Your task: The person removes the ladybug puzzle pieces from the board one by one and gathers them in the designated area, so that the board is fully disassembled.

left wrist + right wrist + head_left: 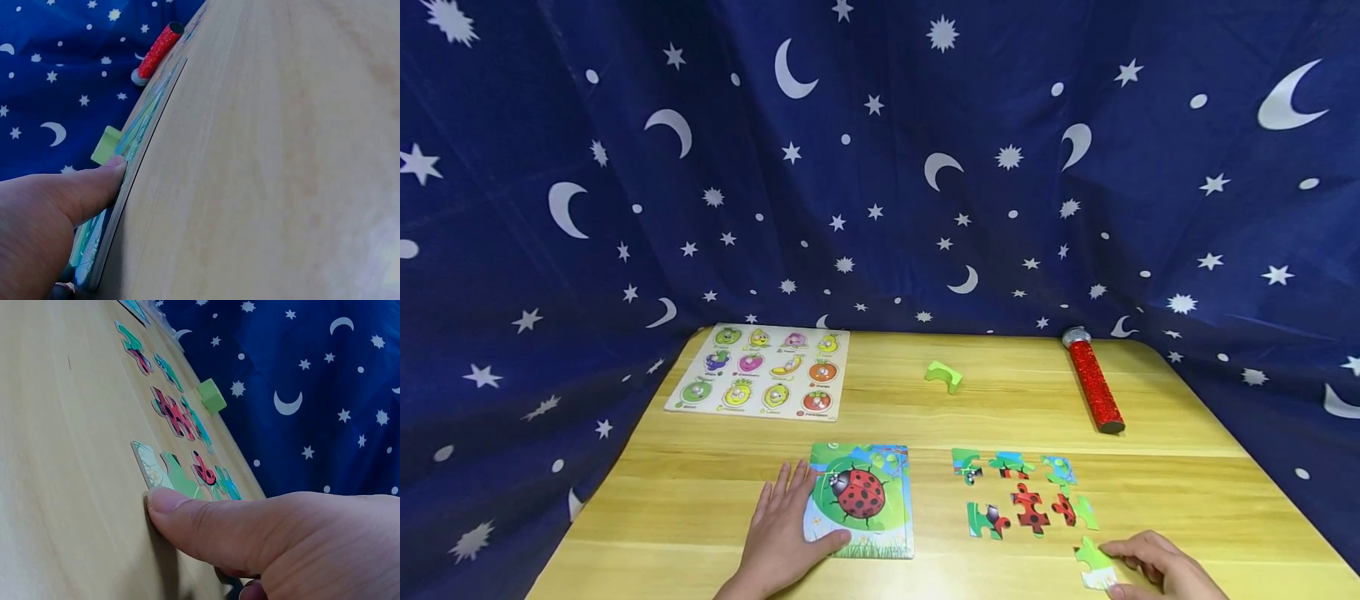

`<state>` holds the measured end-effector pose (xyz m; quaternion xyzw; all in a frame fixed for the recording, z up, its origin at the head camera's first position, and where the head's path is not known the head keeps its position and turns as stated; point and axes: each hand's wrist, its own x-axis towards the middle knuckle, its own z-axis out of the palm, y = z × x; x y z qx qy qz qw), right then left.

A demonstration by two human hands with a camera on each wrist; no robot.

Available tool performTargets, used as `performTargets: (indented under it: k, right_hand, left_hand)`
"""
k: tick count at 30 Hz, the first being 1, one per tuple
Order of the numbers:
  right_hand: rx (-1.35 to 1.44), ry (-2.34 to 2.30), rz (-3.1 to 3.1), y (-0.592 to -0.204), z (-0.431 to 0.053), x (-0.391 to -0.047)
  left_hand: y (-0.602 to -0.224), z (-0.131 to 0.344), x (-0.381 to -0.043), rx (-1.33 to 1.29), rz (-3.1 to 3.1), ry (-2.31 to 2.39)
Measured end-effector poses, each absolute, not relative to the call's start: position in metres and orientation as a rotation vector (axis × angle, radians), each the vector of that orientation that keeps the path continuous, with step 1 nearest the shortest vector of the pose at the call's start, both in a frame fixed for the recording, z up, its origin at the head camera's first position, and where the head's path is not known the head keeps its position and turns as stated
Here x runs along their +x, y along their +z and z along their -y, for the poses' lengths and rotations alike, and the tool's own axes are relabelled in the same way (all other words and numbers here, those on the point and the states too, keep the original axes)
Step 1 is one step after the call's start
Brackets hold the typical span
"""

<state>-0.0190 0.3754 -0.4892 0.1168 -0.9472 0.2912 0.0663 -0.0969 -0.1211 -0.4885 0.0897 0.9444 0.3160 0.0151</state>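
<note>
My left hand [784,525] lies with fingers extended along the left side of a square ladybug puzzle board [895,533]. Its thumb rests on the lower part of the picture, and in the left wrist view the thumb reaches over the board's edge. Near the right front, my right hand [1161,567] pinches a green and white corner puzzle piece [1096,562] between thumb and forefinger, low over the table. In the right wrist view the thumb covers part of this piece [148,464]. Left of it lie several loose pieces, including a red middle piece [1029,508] and a top-left piece [965,462].
A fruit peg board [700,407] lies at the back left of the wooden table [880,417]. A green arch block [943,375] stands behind the puzzle pieces, and a red glittery toy microphone [1096,383] lies at the back right. A starry blue curtain [880,250] encloses the table.
</note>
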Motion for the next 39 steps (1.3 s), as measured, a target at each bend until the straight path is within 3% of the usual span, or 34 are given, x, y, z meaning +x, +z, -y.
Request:
performTargets:
  k: [18, 25, 29, 35, 39]
  right_hand:
    - [0.212, 0.796, 2.932, -0.483, -0.373, -0.019]
    - [0.083, 0.752, 3.066, -0.455, -0.343, -0.028]
    - [0.201, 0.852, 3.103, -0.435, -0.296, -0.042]
    - [0.85, 0.996, 2.901, -0.427, -0.198, -0.064]
    - [1.031, 0.908, 2.904, -0.423, -0.145, -0.08]
  left_hand:
    - [-0.487, 0.12, -0.096, 0.275, -2.929, 1.002]
    - [-0.487, 0.121, -0.096, 0.275, -2.928, 1.006]
    - [-0.488, 0.124, -0.095, 0.265, -2.934, 0.992]
    - [-0.489, 0.125, -0.095, 0.262, -2.936, 0.992]
    - [-0.49, 0.123, -0.096, 0.288, -2.946, 0.985]
